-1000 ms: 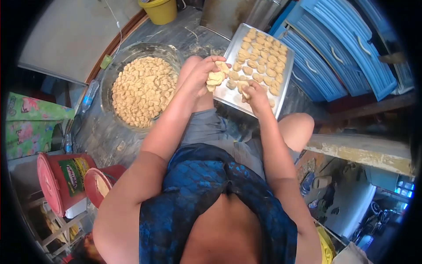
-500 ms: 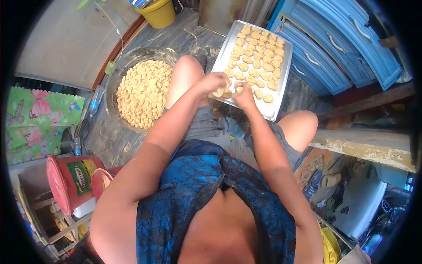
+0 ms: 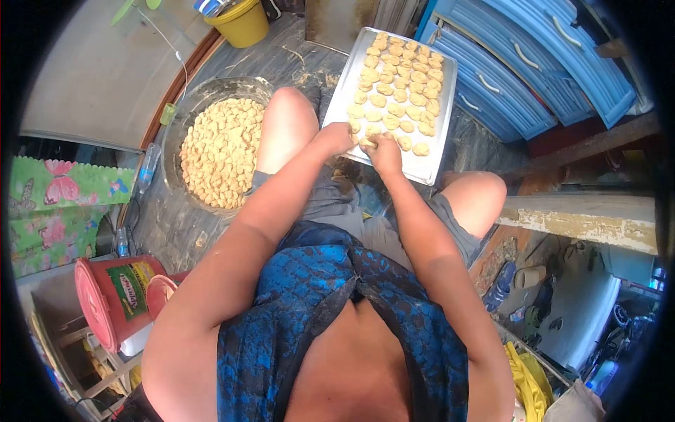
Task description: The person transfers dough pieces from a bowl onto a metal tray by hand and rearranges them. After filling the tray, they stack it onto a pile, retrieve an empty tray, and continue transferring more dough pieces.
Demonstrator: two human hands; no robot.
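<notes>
A metal baking tray (image 3: 424,167) lies in front of me, covered with rows of flattened pale-yellow dough pieces (image 3: 396,110). My left hand (image 3: 339,138) is closed at the tray's near left corner, with dough showing by its fingertips; how much it holds is hidden. Beside it, my right hand (image 3: 384,152) pinches a dough piece (image 3: 367,142) at the tray's near edge. To the left stands a wide round basin (image 3: 171,158) with a large heap of small dough lumps (image 3: 220,151).
My bent knees flank the near side of the tray. Blue drawers (image 3: 496,77) stand at the right and a yellow bucket (image 3: 242,24) at the back. A plastic bottle (image 3: 149,167) lies left of the basin. A red bucket (image 3: 116,299) is at lower left.
My left hand has turned, and the dough lumps that showed beneath it are mostly hidden now. My right hand has brought its dough piece down to the tray. The view has shifted slightly.
</notes>
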